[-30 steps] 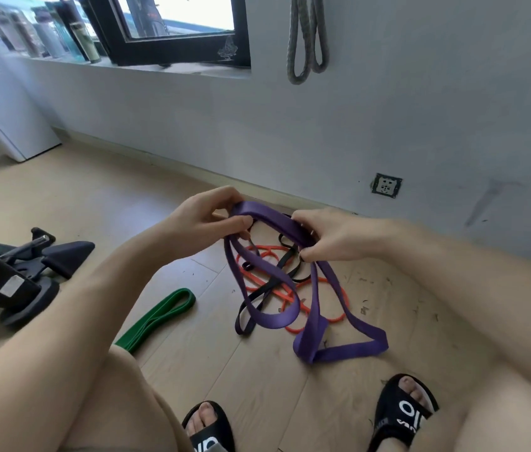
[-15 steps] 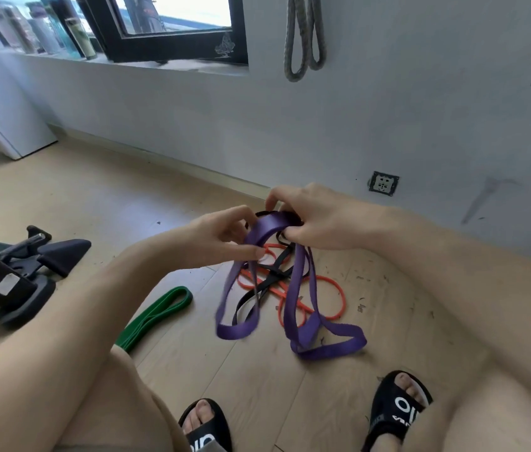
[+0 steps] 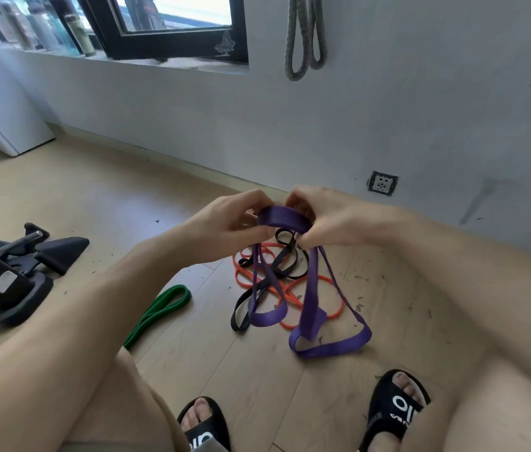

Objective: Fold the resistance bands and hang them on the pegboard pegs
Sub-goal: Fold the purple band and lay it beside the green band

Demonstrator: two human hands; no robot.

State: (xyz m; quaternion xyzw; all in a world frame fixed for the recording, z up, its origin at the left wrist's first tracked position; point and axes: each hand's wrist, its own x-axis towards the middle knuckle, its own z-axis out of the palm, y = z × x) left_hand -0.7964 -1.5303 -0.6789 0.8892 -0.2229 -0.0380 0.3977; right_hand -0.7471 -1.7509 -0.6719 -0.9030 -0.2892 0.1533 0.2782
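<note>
purple band [image 3: 285, 219] is bunched between the left hand [image 3: 225, 220] and right hand [image 3: 329, 216], fingers clamped on its top fold, loops dangling to the floor [image 3: 192, 353]. the person should even the hanging loops before doubling again, judging by their unequal lengths.

matt purple band [image 3: 311, 288], pale wood floor [image 3: 101, 197]

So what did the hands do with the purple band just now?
The left hand and right hand came closer together, bunching the top of the purple band into a short fold; its hanging loops drew narrower. Both hands kept their grip. The green band, orange band and black band stayed on the floor.
</note>
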